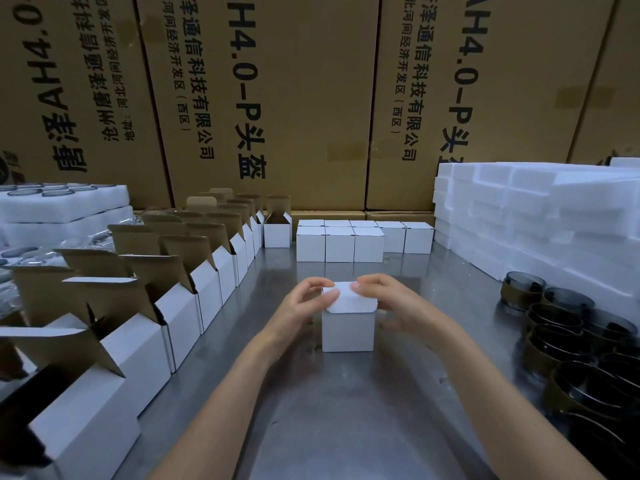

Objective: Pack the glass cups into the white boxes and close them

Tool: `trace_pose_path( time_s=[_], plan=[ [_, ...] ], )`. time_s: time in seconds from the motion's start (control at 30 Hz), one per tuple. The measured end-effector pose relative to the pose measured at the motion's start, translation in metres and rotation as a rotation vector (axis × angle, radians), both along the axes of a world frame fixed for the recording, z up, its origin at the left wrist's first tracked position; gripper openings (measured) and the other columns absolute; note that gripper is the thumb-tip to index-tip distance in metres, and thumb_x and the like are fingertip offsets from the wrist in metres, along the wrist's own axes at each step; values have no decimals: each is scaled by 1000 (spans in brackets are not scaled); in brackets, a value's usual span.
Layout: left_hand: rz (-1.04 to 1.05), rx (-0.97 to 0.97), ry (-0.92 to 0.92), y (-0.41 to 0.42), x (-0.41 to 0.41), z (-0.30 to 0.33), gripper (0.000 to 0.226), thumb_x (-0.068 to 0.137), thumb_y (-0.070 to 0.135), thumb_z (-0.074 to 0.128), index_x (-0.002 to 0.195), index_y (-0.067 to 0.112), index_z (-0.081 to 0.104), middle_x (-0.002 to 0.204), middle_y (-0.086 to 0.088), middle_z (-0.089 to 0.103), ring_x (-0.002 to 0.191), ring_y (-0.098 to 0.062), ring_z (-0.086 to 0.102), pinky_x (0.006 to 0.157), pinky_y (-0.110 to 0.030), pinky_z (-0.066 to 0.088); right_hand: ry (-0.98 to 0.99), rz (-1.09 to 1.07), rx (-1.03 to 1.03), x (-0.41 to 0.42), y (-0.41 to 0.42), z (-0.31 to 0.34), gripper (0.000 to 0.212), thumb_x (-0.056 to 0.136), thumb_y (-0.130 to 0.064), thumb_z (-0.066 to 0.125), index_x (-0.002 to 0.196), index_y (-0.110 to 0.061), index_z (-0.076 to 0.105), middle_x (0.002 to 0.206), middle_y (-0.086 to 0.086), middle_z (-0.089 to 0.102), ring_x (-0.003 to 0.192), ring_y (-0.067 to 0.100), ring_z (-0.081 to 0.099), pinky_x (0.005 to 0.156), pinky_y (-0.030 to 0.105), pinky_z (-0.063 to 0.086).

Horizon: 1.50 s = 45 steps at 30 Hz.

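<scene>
A small white box (pixel 347 329) stands upright in the middle of the steel table (pixel 346 403). Its lid flap is folded down over the top, the tuck tab still outside the front. My left hand (pixel 306 303) grips the box's upper left corner, with the thumb on the lid. My right hand (pixel 384 299) holds the upper right side, its fingertips pressing the lid down. What is inside the box is hidden. Dark glass cups (pixel 561 327) with olive-brown bands cluster at the right edge. Open white boxes (pixel 180 317) with raised brown flaps line the left side.
Closed white boxes (pixel 341 242) stand in rows at the back centre. White foam blocks (pixel 540 216) are stacked at the back right. Foam trays holding cups (pixel 62 204) sit at the back left. Large brown cartons (pixel 294 98) wall off the rear.
</scene>
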<state>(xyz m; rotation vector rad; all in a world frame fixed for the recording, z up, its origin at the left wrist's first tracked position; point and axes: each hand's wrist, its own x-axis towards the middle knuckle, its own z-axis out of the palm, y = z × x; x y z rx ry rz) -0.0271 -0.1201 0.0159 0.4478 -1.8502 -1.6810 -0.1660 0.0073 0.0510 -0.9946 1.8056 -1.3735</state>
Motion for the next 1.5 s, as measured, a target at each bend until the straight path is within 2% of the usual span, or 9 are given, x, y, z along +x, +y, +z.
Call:
trace_pose_path(
  time_s=[0.27, 0.47, 0.6, 0.73, 0.83, 0.93, 1.03, 1.23, 1.5],
  plan=[
    [138, -131, 17, 0, 0, 1, 34, 67, 60, 74, 91, 36, 68, 106, 8, 70, 102, -13, 65, 94, -43, 52, 157, -37, -93, 3, -1, -1, 51, 60, -69, 69, 99, -37, 64, 94, -19, 66, 75, -12, 62, 59, 12, 44],
    [-6, -12, 16, -3, 4, -3, 37, 70, 36, 77, 103, 26, 65, 118, 2, 66, 108, -18, 65, 100, -42, 48, 77, 35, -19, 1, -3, -3, 43, 83, -39, 69, 121, -29, 50, 120, -11, 51, 103, 1, 52, 71, 21, 40],
    [-89, 102, -1, -2, 2, -3, 28, 77, 39, 69, 101, 27, 61, 112, 7, 65, 96, -9, 64, 92, -28, 46, -65, -32, -66, 8, -17, -12, 41, 85, -15, 66, 118, -25, 44, 135, 3, 38, 123, 19, 42, 96, 30, 38],
    [-55, 87, 26, -3, 1, -4, 13, 91, 23, 61, 103, 20, 61, 108, 2, 66, 89, -9, 66, 78, -23, 51, -83, -64, -114, 11, -23, -20, 38, 84, -13, 64, 114, -27, 45, 137, 5, 37, 122, 19, 41, 100, 31, 37],
    [-10, 21, 21, -1, 2, -7, 16, 90, 29, 62, 105, 23, 63, 117, -2, 65, 99, -16, 65, 90, -33, 49, -91, -42, -168, 12, -22, -28, 32, 87, -19, 63, 111, -34, 47, 137, 4, 36, 122, 17, 42, 100, 29, 37],
    [-12, 37, 20, 5, 5, -6, 39, 78, 53, 60, 110, 31, 64, 121, 4, 65, 109, -12, 62, 95, -29, 45, 39, -64, -207, 13, -18, -41, 32, 87, -33, 65, 111, -44, 47, 135, -2, 33, 125, 14, 40, 106, 31, 35],
    [102, 196, 79, 4, 5, -4, 54, 78, 68, 46, 120, 37, 60, 125, 10, 61, 114, -12, 58, 101, -35, 38, 308, -347, -394, 21, -12, -52, 52, 77, -42, 74, 120, -34, 46, 127, -8, 33, 124, 12, 42, 103, 31, 39],
    [276, 177, 142, 10, -5, -5, 34, 96, 41, 47, 101, 16, 70, 101, -4, 70, 90, -23, 65, 78, -31, 48, 876, -502, -217, 54, -24, -55, 78, 60, -71, 65, 127, -41, 38, 129, -12, 24, 116, 14, 30, 74, 33, 47],
    [277, 186, 15, -24, -21, -12, 18, 99, 32, 48, 111, 25, 59, 122, 4, 58, 111, -13, 54, 92, -29, 40, 638, -841, -104, -6, -31, -56, 50, 78, -29, 65, 127, -31, 52, 145, 6, 23, 121, 33, 33, 88, 39, 40]
  ],
)
